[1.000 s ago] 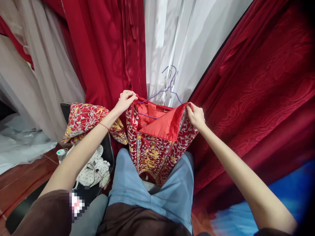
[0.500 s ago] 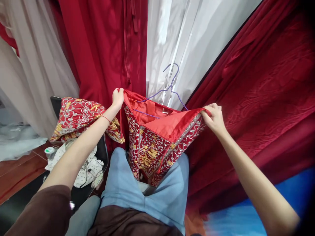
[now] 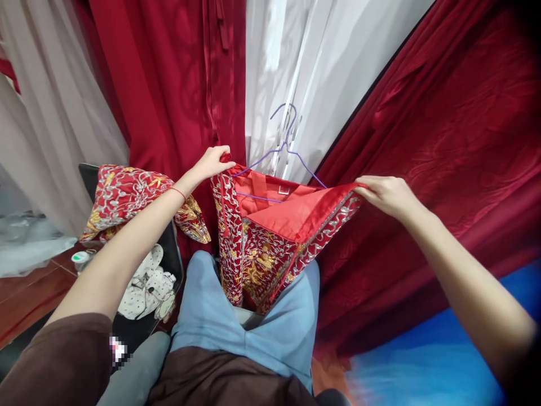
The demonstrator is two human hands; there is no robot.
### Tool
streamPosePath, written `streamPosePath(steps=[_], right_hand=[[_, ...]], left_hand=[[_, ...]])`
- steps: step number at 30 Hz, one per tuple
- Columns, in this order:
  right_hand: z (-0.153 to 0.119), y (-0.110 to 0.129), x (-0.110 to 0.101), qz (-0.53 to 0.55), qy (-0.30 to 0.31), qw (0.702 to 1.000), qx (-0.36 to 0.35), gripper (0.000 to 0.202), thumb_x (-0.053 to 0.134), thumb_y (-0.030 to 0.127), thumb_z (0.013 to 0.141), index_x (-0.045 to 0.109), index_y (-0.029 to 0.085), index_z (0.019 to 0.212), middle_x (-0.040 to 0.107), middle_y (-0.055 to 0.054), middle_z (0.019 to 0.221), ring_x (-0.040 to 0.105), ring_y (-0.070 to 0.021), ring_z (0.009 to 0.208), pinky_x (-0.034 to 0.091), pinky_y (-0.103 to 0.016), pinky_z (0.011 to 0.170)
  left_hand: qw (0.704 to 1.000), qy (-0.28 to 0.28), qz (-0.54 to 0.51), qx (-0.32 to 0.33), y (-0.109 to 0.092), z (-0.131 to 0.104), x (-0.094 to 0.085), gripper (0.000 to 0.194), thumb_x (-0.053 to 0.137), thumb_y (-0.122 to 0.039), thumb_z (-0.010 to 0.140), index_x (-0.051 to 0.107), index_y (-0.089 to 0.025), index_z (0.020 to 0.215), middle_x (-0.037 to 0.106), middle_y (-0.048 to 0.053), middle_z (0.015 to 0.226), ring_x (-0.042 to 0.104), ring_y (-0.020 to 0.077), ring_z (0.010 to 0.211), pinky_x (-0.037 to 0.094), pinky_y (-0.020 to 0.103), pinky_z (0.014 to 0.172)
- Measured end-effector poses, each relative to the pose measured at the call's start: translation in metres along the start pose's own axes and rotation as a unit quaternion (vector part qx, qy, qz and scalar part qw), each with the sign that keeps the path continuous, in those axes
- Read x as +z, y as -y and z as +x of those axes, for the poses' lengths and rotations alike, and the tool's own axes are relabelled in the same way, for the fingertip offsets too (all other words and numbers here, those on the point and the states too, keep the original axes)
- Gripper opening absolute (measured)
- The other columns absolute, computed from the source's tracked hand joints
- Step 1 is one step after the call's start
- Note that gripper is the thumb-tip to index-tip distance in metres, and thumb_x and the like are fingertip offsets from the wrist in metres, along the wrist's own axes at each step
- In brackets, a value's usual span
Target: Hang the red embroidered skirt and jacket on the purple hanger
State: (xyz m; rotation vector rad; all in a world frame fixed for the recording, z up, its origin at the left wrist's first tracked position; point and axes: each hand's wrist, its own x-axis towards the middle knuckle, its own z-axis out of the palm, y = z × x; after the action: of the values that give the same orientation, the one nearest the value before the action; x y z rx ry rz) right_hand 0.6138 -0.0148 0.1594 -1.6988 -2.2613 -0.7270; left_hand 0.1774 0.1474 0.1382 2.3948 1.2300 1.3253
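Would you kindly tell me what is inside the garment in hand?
Red lining, a small pale tag and the lower bar of a purple hanger show inside the garment; its near side hides whatever lies deeper.

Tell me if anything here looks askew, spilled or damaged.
The embroidered garment looks askew: between the left hand and right hand, its near edge sags below its far edge, leaving the red lining exposed. No spill or damage shows.

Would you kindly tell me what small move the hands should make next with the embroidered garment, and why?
I would probably ease the right hand inward, toward the purple hanger: it and the left hand hold the embroidered garment spread wide, its front sags open, showing red lining, and the hanger's lower bar shows inside.
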Motion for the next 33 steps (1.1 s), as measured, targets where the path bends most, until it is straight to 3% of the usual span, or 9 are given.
streamPosePath(steps=[5,9,13,18,20,25,29,31,33], right_hand=[[0.009,0.006,0.001,-0.068,-0.007,0.992,0.106,0.032,0.043,0.039,0.099,0.070,0.021,0.100,0.076,-0.011,0.106,0.067,-0.0249,0.093,0.029,-0.029,0.059],[0.015,0.007,0.007,-0.034,-0.016,0.989,0.145,0.039,0.042,0.046,0.098,0.073,0.022,0.098,0.077,-0.009,0.096,0.067,-0.0247,0.083,0.032,-0.027,0.058],[0.010,0.005,0.012,0.092,-0.009,0.992,0.087,0.043,0.039,0.046,0.097,0.073,0.020,0.090,0.075,-0.008,0.086,0.065,-0.0217,0.075,0.044,-0.029,0.064],[0.005,0.009,0.014,0.207,-0.011,0.975,0.081,0.046,0.044,0.047,0.095,0.070,0.017,0.117,0.073,-0.011,0.113,0.067,-0.0289,0.101,0.052,-0.037,0.081],[0.007,0.011,0.012,0.227,0.014,0.971,0.074,0.048,0.046,0.049,0.094,0.069,0.016,0.120,0.073,-0.010,0.113,0.067,-0.0282,0.100,0.052,-0.037,0.083],[0.012,0.011,0.003,0.219,0.080,0.972,0.033,0.044,0.049,0.054,0.091,0.072,0.017,0.084,0.072,-0.008,0.092,0.066,-0.0220,0.085,0.051,-0.031,0.078],[0.014,0.017,0.007,0.178,0.048,0.982,0.045,0.043,0.044,0.049,0.094,0.068,0.018,0.077,0.067,-0.006,0.083,0.062,-0.0191,0.077,0.049,-0.031,0.075],[0.015,0.023,0.015,0.151,-0.002,0.986,0.069,0.041,0.044,0.047,0.095,0.069,0.018,0.079,0.066,-0.008,0.090,0.062,-0.0204,0.081,0.048,-0.032,0.077],[0.017,0.031,0.024,0.121,-0.059,0.987,0.085,0.038,0.046,0.043,0.094,0.070,0.018,0.082,0.066,-0.011,0.102,0.061,-0.0238,0.094,0.048,-0.036,0.083]], left_hand=[[0.989,-0.128,0.057,-0.043,0.002,0.014,0.015,0.019,0.055,-0.014,0.069,0.041,-0.022,0.059,0.043,0.000,0.059,0.043,0.0169,0.065,0.035,0.030,0.071],[0.982,-0.155,0.053,-0.094,0.009,0.017,0.024,0.023,0.056,-0.013,0.073,0.040,-0.022,0.059,0.041,-0.001,0.060,0.043,0.0171,0.067,0.033,0.030,0.074],[0.989,-0.121,0.000,-0.090,0.019,0.006,0.018,0.037,0.064,-0.024,0.078,0.034,-0.021,0.056,0.033,-0.004,0.056,0.034,0.0137,0.061,0.029,0.027,0.067],[0.997,-0.050,-0.055,0.006,0.014,-0.014,0.001,0.041,0.070,-0.037,0.076,0.037,-0.020,0.058,0.035,-0.005,0.058,0.031,0.0120,0.060,0.024,0.026,0.061],[0.999,-0.004,-0.040,0.035,0.011,-0.017,-0.006,0.043,0.073,-0.040,0.074,0.039,-0.020,0.056,0.038,-0.004,0.057,0.031,0.0116,0.059,0.023,0.027,0.060],[0.996,0.065,0.039,0.046,0.004,-0.018,-0.017,0.041,0.075,-0.033,0.068,0.040,-0.020,0.052,0.037,-0.004,0.052,0.031,0.0117,0.055,0.022,0.027,0.059],[0.991,-0.031,0.127,-0.011,-0.003,-0.022,-0.012,0.031,0.065,-0.024,0.072,0.040,-0.022,0.053,0.041,0.000,0.053,0.047,0.0193,0.061,0.029,0.030,0.065],[0.987,-0.079,0.132,-0.052,-0.008,-0.022,-0.007,0.029,0.062,-0.021,0.072,0.041,-0.023,0.053,0.044,0.002,0.054,0.055,0.0250,0.069,0.034,0.032,0.069],[0.986,-0.093,0.115,-0.080,-0.014,-0.021,0.000,0.029,0.062,-0.019,0.070,0.040,-0.023,0.052,0.045,0.003,0.053,0.057,0.0274,0.073,0.035,0.033,0.071]])
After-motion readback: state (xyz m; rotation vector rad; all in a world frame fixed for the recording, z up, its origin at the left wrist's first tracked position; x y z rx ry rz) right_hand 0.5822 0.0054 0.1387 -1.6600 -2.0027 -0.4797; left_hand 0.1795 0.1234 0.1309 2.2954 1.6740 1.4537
